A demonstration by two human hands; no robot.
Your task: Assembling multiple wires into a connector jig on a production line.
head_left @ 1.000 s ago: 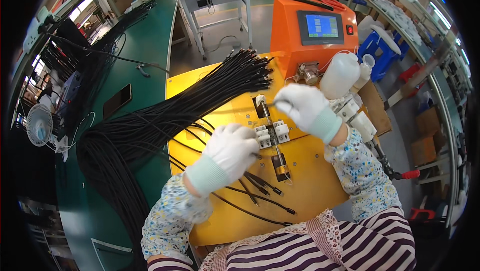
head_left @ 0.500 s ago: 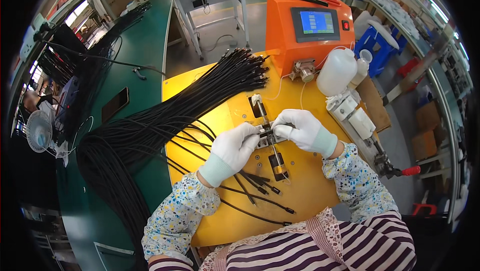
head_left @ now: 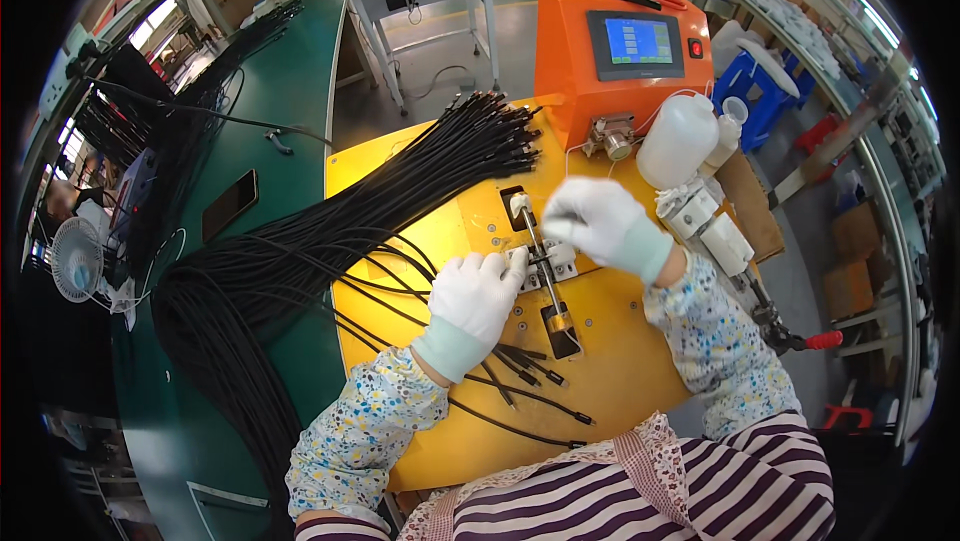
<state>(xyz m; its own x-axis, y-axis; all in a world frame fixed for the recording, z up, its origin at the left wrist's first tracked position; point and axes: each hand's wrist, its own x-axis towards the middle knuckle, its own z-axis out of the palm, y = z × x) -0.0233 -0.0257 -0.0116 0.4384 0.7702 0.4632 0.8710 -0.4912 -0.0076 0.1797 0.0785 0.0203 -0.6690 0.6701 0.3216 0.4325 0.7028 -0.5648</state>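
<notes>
My left hand (head_left: 470, 301), in a white glove, rests with curled fingers against the left side of a small metal fixture (head_left: 562, 263). Whatever its fingertips pinch is hidden. My right hand (head_left: 605, 229), gloved too, is raised just above and right of the fixture; its fingers are bent and smeared by motion. Between the hands, two slim metal nozzles point at the fixture's middle from slots in the yellow work plate (head_left: 630, 361). Beside my left wrist, several loose black cable ends (head_left: 530, 376) lie on the plate.
A thick bundle of black cables (head_left: 400, 181) runs across the plate onto the green table (head_left: 290, 61). Behind stands an orange machine (head_left: 580, 71) with a screen. To the right are a white bottle (head_left: 678, 146) and a clamp with a red handle (head_left: 823, 340). A phone (head_left: 230, 206) lies left.
My right hand has lifted off the fixture, moving up and slightly right. My left hand has shifted slightly right and down, its fingers curled more tightly at the fixture's left side.
</notes>
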